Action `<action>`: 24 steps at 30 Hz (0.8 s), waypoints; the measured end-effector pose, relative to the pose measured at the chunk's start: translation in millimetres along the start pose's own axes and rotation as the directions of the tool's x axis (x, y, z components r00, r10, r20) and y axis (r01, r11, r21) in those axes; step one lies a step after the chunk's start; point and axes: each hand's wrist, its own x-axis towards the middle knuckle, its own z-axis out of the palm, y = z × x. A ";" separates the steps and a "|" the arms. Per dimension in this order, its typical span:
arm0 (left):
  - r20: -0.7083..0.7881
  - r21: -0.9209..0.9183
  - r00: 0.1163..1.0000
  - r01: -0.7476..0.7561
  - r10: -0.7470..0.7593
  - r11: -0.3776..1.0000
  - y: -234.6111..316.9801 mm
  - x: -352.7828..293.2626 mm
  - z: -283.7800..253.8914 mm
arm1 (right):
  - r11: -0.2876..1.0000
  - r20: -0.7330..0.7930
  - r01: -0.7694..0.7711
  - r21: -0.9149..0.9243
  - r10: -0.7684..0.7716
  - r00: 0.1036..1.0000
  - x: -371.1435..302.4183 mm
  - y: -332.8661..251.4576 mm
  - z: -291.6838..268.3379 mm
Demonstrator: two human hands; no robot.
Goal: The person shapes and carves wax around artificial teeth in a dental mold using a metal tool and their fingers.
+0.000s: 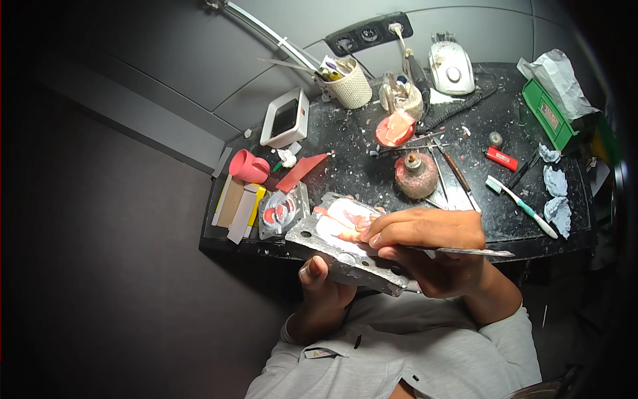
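Above my lap, at the bench's front edge, a grey metal dental flask half point(345, 265) is tilted, with brightly lit white plaster point(330, 229) inside it. My left hand point(322, 279) is closed on its near left side, supporting it from below. My right hand point(432, 236) lies over the flask, its fingertips at the plaster and closed round a thin metal hand tool point(490, 253). The flat end of this tool sticks out to the right; its working tip is hidden by my fingers. Left of it on the bench rests another flask half point(279, 210) with red-pink and white material.
Behind the flask stands a round lamp point(417, 176), near metal instruments and a wooden-handled knife point(457, 169). A toothbrush point(530, 211) and red lighter point(502, 158) lie right. A pink mug point(249, 166), pink wax sheet point(302, 173) and white box point(300, 120) are left.
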 end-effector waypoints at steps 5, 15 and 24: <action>-0.080 -0.056 0.996 0.022 -0.026 0.998 -2.4 1.8 3.0 | 1.000 -0.026 -0.016 0.012 0.016 1.000 -1.4 1.9 -9.1; 0.139 -0.527 0.970 0.244 -0.201 0.814 3.4 6.1 9.6 | 0.966 -0.312 -0.045 0.256 0.126 0.942 -22.9 -0.8 -11.3; 0.073 -0.164 0.992 0.114 -0.104 0.980 4.4 1.3 5.7 | 0.999 -0.105 -0.039 -0.009 0.038 0.994 -13.9 -18.4 -1.9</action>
